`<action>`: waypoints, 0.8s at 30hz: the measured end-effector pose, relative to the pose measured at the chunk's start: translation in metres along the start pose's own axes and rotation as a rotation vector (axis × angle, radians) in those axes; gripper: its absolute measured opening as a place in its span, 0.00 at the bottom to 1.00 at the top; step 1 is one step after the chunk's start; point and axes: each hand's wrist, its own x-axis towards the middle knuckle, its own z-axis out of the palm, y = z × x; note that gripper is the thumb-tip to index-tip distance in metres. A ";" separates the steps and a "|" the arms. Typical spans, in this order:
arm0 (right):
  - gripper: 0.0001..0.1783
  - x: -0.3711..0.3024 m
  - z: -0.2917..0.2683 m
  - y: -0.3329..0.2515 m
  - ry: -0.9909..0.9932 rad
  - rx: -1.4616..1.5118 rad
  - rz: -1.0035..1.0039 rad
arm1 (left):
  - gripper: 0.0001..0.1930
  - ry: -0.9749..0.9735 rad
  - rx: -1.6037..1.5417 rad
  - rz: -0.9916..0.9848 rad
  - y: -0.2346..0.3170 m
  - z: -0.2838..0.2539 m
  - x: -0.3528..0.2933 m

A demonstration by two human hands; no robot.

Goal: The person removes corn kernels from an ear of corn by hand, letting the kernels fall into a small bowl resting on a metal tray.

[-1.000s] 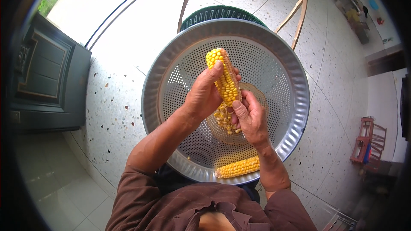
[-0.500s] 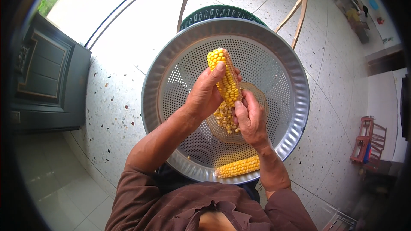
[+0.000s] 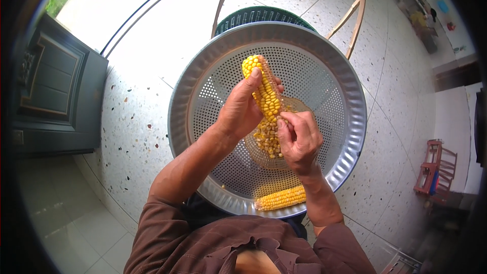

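Note:
A partly stripped yellow corn cob [image 3: 267, 91] is held slanting over a round perforated metal basin [image 3: 223, 50]. My left hand [image 3: 238, 106] is wrapped round it, thumb on the kernels near the upper end. At the cob's lower end my right hand [image 3: 300, 139] is closed, its thumb and fingers pressed against the kernels there. A bare strip runs down the cob's right side. Beneath the hands, loose corn kernels [image 3: 267, 144] lie heaped at the basin's centre. A second corn cob [image 3: 280, 198], still full of kernels, rests against the near rim, partly covered by my right forearm.
Behind the basin stands a dark green plastic basket [image 3: 264, 14], with bent wooden poles [image 3: 358, 15] beside it. A dark green door [image 3: 56, 86] is at the left. On the speckled floor at the right is a reddish wooden chair [image 3: 435, 167].
The cob's upper end has shifted slightly left with my left hand. My right hand has turned, its knuckles lifting and its fingers curling over the cob's lower end.

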 end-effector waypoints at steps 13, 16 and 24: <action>0.06 -0.003 -0.002 -0.003 0.024 0.261 0.224 | 0.27 0.099 -0.021 0.028 0.005 0.005 0.000; 0.05 0.000 -0.006 -0.002 -0.006 0.324 0.367 | 0.28 0.115 -0.059 0.044 0.009 0.000 0.002; 0.04 0.003 -0.009 0.002 -0.183 0.226 0.397 | 0.27 0.070 -0.104 0.044 0.011 -0.004 0.004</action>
